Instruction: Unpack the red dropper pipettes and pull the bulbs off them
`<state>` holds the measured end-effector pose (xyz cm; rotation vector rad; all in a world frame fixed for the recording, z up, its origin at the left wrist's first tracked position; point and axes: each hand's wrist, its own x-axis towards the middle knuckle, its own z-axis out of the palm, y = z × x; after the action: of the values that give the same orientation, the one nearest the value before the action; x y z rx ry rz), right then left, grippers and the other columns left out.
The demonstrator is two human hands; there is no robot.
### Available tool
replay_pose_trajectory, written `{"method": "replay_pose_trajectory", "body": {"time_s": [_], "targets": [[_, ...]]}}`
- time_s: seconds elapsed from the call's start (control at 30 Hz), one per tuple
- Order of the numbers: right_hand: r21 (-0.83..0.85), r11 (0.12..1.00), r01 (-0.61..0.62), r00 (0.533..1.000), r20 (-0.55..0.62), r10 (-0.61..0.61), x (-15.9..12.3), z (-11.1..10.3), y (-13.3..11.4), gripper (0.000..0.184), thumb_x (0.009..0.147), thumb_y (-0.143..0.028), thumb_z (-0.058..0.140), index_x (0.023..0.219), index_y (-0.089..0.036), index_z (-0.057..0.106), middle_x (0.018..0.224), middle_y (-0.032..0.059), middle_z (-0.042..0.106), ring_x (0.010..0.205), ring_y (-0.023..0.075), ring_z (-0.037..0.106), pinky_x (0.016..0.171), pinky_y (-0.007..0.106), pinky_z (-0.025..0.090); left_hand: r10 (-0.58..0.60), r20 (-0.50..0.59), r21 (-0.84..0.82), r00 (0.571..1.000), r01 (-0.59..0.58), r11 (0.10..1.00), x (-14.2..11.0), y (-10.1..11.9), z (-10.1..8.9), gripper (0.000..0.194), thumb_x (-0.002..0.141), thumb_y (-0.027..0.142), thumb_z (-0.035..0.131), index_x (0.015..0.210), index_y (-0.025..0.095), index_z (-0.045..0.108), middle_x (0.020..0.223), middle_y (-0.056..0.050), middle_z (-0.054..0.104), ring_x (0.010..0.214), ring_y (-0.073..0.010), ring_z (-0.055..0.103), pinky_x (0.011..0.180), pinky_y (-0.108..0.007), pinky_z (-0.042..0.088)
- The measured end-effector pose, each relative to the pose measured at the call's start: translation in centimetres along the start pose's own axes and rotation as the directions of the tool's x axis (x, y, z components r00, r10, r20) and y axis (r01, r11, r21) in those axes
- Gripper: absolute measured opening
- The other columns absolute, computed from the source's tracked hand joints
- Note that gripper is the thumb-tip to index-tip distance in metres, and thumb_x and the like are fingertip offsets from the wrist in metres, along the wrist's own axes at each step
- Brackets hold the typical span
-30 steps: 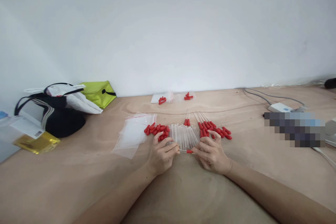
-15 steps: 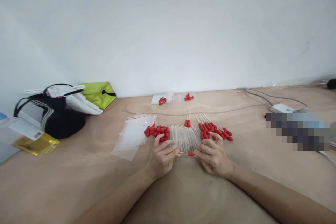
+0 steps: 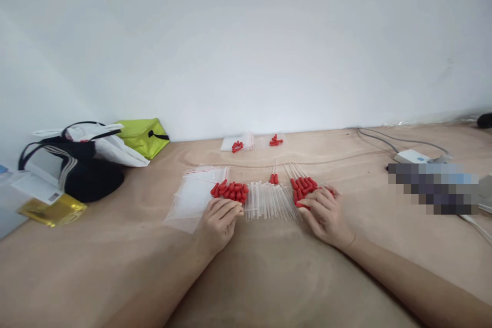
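My left hand (image 3: 221, 220) is closed in a pinch at the left end of a row of clear glass tubes (image 3: 271, 202), with one tube seeming to run from its fingertips. Just behind it lies a pile of loose red rubber bulbs (image 3: 232, 190). My right hand (image 3: 325, 215) is closed, thumb and forefinger at a red dropper bulb (image 3: 302, 205); whether a tube is fitted in it is hidden. Assembled droppers (image 3: 303, 183) lie beside that hand, tubes pointing away. Two more droppers (image 3: 274, 178) rest behind the row. The right fingers cover part of other red bulbs.
Clear zip bags (image 3: 198, 192) lie at the left; further bags (image 3: 246, 142) with red bulbs are near the wall. A black cap (image 3: 92, 179), lime-green bag (image 3: 144, 136) and bottle of yellow liquid (image 3: 54, 210) stand far left. A white power strip (image 3: 411, 156) with cables is right.
My hands have moved apart. The dropper held between them is no longer there. My left hand has shifted left to the tubes' end, my right hand right over the droppers and bulbs.
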<state>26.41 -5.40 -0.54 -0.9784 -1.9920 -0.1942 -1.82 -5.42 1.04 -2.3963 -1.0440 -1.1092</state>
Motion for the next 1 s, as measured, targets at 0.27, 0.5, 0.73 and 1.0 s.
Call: {"method": "replay_pose_trajectory", "body": {"time_s": [0.27, 0.5, 0.73, 1.0], "targets": [[0.113, 0.985, -0.129, 0.981, -0.132, 0.143, 0.4, 1.8, 1.4, 0.028, 0.084, -0.019, 0.04, 0.108, -0.023, 0.054, 0.093, 0.0071, 0.053, 0.087, 0.0155, 0.054, 0.074, 0.03, 0.044, -0.095, -0.035, 0.018, 0.995, 0.096, 0.995, -0.1, -0.1, 1.4, 0.038, 0.084, 0.008, 0.038, 0.119, 0.018, 0.048, 0.09, -0.007, 0.048, 0.077, -0.0122, 0.056, 0.067, -0.025, 0.051], [-0.065, 0.935, -0.348, 0.93, -0.147, 0.336, 1.3, 1.5, 1.4, 0.021, 0.078, -0.038, 0.05, 0.085, -0.021, 0.061, 0.075, 0.0035, 0.064, 0.069, 0.0164, 0.054, 0.074, 0.035, 0.034, -0.149, -0.275, -0.056, 0.95, 0.138, 0.989, 1.8, 0.6, 3.6, 0.028, 0.081, 0.011, 0.051, 0.107, 0.021, 0.056, 0.086, -0.004, 0.06, 0.079, -0.013, 0.06, 0.074, -0.027, 0.052], [-0.18, 0.949, -0.258, 0.966, -0.059, 0.251, 1.4, 1.5, 0.9, 0.025, 0.078, -0.042, 0.051, 0.068, -0.023, 0.065, 0.068, 0.0005, 0.066, 0.069, 0.016, 0.051, 0.079, 0.037, 0.022, -0.052, -0.24, -0.074, 0.969, 0.035, 0.997, 2.8, 2.2, 4.9, 0.021, 0.079, 0.01, 0.052, 0.097, 0.017, 0.058, 0.073, -0.002, 0.064, 0.065, -0.0118, 0.061, 0.065, -0.023, 0.052], [-0.192, 0.962, -0.196, 0.974, 0.077, 0.214, 1.6, 1.6, 1.2, 0.025, 0.077, -0.046, 0.052, 0.073, -0.026, 0.067, 0.076, 0.0019, 0.065, 0.079, 0.0185, 0.05, 0.082, 0.038, 0.02, 0.073, -0.035, -0.124, 0.997, -0.077, 0.989, 2.4, 2.2, 4.9, 0.022, 0.076, 0.026, 0.061, 0.095, 0.016, 0.059, 0.074, -0.003, 0.067, 0.07, -0.0154, 0.06, 0.067, -0.029, 0.048]]}}
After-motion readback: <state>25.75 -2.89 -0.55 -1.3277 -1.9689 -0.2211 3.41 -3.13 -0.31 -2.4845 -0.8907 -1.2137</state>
